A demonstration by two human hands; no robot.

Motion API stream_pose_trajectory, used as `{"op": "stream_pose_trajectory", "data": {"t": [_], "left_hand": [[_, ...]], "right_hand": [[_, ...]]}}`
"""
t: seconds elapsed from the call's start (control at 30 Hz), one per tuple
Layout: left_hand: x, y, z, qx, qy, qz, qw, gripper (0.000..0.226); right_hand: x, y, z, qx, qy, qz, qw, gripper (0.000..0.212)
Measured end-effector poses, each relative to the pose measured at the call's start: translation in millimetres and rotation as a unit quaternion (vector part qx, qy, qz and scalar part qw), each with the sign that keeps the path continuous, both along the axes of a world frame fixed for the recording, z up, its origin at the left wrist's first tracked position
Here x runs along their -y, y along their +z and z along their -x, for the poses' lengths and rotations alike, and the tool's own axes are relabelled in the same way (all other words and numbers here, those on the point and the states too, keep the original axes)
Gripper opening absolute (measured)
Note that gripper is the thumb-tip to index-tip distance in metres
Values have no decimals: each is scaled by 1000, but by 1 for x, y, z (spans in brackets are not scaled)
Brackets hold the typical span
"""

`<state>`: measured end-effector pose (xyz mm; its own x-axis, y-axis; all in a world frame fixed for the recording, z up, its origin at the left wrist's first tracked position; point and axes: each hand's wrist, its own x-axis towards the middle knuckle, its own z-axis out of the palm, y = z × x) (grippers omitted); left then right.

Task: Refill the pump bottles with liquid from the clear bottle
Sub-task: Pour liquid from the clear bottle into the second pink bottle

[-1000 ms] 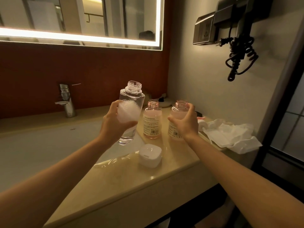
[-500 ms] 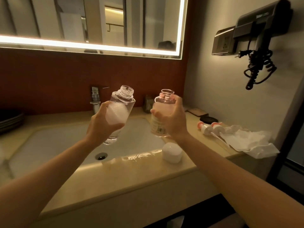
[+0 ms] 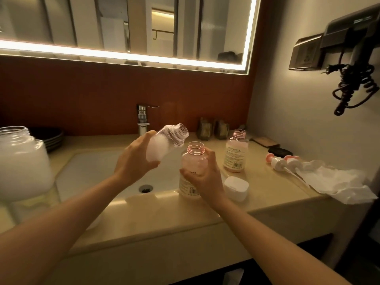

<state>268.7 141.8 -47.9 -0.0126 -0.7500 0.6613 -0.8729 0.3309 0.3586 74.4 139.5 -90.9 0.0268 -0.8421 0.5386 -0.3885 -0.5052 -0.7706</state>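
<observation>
My left hand [image 3: 134,161] grips the clear bottle [image 3: 167,141], uncapped and tilted with its mouth pointing right, just above the rim of a pink pump bottle [image 3: 193,165]. That pink bottle has no pump on it and stands at the sink's right edge, held round its body by my right hand [image 3: 202,178]. A second open pink bottle [image 3: 235,154] stands further right on the counter. Two pump heads [image 3: 284,161] lie beside a white tissue. No liquid stream is visible between the two mouths.
A white cap [image 3: 236,188] lies on the beige counter [image 3: 164,221] next to my right hand. The sink [image 3: 92,173] and tap [image 3: 143,119] are behind. A large open jar [image 3: 22,161] stands at left. Crumpled tissue [image 3: 337,182] lies at right; a hairdryer [image 3: 349,58] hangs on the wall.
My left hand has tipped the clear bottle over toward the pink bottle's mouth. My right hand has brought the pink bottle down to the sink's edge. The view has swung left.
</observation>
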Motion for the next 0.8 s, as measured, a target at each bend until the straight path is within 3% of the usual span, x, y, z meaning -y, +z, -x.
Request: {"op": "stream_pose_trajectory", "data": {"t": [0.8], "left_hand": [[8, 19, 3, 172, 16, 144, 974, 71]], "right_hand": [[11, -10, -4, -14, -44, 24, 999, 75]]}}
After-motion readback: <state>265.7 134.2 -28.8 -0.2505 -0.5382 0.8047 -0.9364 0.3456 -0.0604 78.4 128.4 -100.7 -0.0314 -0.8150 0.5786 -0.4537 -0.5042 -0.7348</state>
